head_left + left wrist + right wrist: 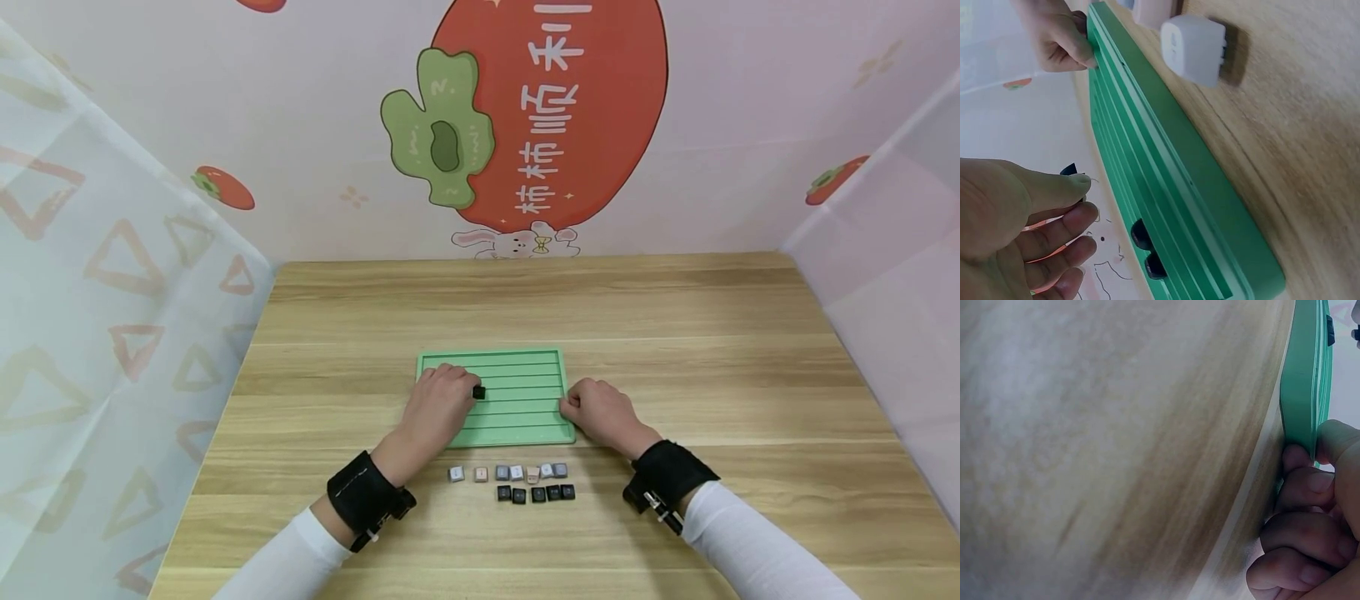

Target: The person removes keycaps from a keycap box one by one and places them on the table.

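My left hand (440,403) is over the left part of a green ridged tray (525,435). Its thumb and index finger pinch a small black keycap (479,392), seen in the left wrist view as a dark piece behind the thumb. Two black keycaps (1141,235) sit side by side in a groove of the tray, under the left hand; in the head view that hand hides them. On the opposite side, my right hand (602,412) grips the tray's right edge, thumb on top and curled fingers against the side wall, as the right wrist view (1310,512) shows.
In front of the tray lies a row of white, grey and pinkish keycaps (516,473). A row of black keycaps (538,495) lies nearer me. All rest on a wooden table (675,325), with printed cloth walls (322,125) behind and at both sides.
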`<action>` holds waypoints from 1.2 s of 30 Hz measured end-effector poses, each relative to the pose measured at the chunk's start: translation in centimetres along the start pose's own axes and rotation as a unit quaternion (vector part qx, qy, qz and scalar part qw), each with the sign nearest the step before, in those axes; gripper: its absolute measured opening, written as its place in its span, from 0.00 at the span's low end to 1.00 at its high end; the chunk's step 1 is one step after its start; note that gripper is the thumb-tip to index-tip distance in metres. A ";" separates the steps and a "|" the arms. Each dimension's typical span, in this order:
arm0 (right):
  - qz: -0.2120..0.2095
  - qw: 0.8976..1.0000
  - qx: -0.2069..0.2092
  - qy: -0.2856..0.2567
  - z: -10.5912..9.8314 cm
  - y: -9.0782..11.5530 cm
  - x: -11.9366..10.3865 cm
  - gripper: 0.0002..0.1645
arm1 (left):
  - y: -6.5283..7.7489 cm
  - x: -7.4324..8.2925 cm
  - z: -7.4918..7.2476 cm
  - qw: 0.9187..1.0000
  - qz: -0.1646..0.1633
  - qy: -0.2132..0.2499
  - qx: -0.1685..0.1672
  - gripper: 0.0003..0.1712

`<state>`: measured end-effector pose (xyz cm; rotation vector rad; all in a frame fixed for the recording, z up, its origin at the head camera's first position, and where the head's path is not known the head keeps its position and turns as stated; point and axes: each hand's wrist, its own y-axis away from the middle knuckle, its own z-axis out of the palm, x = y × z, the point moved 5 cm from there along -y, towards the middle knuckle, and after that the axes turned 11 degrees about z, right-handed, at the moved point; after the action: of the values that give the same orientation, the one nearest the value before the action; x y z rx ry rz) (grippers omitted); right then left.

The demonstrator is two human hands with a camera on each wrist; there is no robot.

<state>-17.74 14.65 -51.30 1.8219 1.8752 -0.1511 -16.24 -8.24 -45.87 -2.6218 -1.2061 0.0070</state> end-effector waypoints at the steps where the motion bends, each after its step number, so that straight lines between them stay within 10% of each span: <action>1: 0.000 1.000 0.000 -0.001 0.0 0.0 0.0 0.26 | 0.1 0.1 -0.1 1.000 0.003 0.001 0.001 0.10; 36: 0.002 1.000 -0.003 -0.004 0.2 0.0 0.1 0.26 | 2.0 2.5 -0.4 0.999 0.031 0.005 0.023 0.12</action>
<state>-17.71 14.61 -51.51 1.8189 1.8633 -0.1511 -13.12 -7.70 -45.73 -2.6150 -1.1065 0.0325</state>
